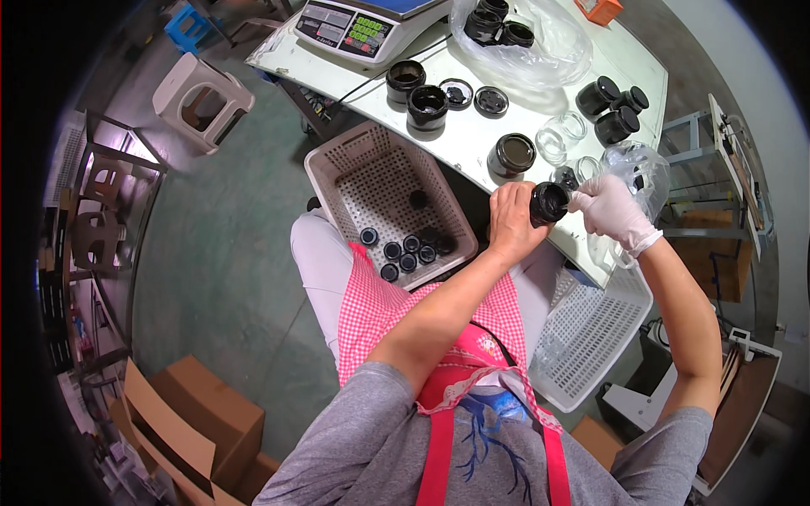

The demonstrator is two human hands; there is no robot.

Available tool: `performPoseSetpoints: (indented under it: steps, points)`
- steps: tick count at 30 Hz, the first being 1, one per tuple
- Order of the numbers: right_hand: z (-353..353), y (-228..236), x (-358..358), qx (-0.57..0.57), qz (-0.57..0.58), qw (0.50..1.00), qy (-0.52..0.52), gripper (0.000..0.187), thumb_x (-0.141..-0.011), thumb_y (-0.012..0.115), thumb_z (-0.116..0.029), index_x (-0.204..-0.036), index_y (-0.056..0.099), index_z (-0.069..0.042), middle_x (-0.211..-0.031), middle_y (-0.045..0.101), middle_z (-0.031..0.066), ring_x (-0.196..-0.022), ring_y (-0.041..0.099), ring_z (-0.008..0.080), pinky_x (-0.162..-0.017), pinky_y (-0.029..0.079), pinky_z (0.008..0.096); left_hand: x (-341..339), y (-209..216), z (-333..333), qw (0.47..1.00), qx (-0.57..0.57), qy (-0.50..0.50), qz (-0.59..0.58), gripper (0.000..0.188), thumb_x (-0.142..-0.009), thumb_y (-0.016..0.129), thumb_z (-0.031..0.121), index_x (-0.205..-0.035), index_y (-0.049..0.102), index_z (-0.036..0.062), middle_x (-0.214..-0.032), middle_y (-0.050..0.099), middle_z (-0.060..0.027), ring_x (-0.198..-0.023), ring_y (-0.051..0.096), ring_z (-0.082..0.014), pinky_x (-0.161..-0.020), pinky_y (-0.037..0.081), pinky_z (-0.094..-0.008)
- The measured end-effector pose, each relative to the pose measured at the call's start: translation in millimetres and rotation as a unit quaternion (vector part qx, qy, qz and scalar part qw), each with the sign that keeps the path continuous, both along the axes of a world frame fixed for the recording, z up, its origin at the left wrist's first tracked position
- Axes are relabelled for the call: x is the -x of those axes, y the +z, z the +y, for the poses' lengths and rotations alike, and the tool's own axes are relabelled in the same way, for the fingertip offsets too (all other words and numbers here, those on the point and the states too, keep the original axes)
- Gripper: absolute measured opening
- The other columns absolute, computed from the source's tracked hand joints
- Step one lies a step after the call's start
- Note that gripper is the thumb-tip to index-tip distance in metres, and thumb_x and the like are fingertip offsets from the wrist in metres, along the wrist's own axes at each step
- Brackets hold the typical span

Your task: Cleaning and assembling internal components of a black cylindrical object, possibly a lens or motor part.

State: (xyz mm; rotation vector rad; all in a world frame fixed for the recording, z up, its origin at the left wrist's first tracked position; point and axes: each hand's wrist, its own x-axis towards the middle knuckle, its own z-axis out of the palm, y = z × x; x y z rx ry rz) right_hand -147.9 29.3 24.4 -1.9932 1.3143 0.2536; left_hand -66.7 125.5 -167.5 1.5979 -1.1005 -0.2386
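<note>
Wrapped around a small jar with black contents (551, 202), my bare left hand (513, 223) holds it tilted at the table's front edge. My right hand (609, 212), in a white glove, is closed with its fingertips at the jar's rim; whatever they pinch is too small to make out. Just beyond stands another dark-filled jar (513, 156). Further left are two open jars smeared with black, one nearer (427, 108) and one behind (406, 82). Beside them lie a smeared lid (456, 94) and a second round lid (491, 102).
Clear empty glass jars (557, 142) and several lidded black jars (618, 125) stand on the right of the table. A plastic bag (548, 63) with dark jars and a scale (348, 34) are behind. Below sit a crate of jars (329, 173) and a white basket (582, 358).
</note>
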Motion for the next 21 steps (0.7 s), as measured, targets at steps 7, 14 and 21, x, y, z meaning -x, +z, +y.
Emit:
performPoseSetpoints:
  steps: [7, 14, 21]
  points:
    - [4.6, 8.9, 8.2, 0.072, -0.059, 0.996, -0.013, 0.024, -0.101, 0.059, -0.011, -0.094, 0.076, 0.004, -0.057, 0.059, 0.0031, -0.051, 0.057, 0.0075, -0.047, 0.044, 0.0281, -0.9, 1.1, 0.8, 1.000, 0.001, -0.003, -0.005, 0.061, -0.071, 0.086, 0.024, -0.122, 0.055, 0.0074, -0.116, 0.060, -0.0121, -0.119, 0.054, -0.0338, -0.109, 0.036, -0.0493]
    - [3.4, -15.9, 25.0, 0.408, 0.049, 0.806, 0.425, 0.001, -0.085, 0.064, -0.004, -0.084, 0.064, -0.004, -0.069, 0.065, 0.0180, -0.069, 0.071, 0.0350, -0.060, 0.056, 0.0440, -1.4, 2.9, 0.4, 1.000, -0.002, -0.005, 0.001, 0.061, -0.072, 0.086, 0.024, -0.122, 0.055, 0.0066, -0.115, 0.060, -0.0128, -0.118, 0.054, -0.0344, -0.109, 0.036, -0.0492]
    - [13.1, -17.3, 17.9, 0.318, 0.069, 0.875, 0.358, 0.012, -0.086, 0.062, -0.004, -0.079, 0.071, -0.002, -0.073, 0.067, 0.0227, -0.073, 0.071, 0.0376, -0.066, 0.056, 0.0473, 0.6, -4.0, -1.0, 1.000, 0.015, 0.004, -0.003, 0.062, -0.072, 0.087, 0.022, -0.122, 0.055, 0.0064, -0.117, 0.059, -0.0141, -0.121, 0.053, -0.0353, -0.109, 0.036, -0.0497]
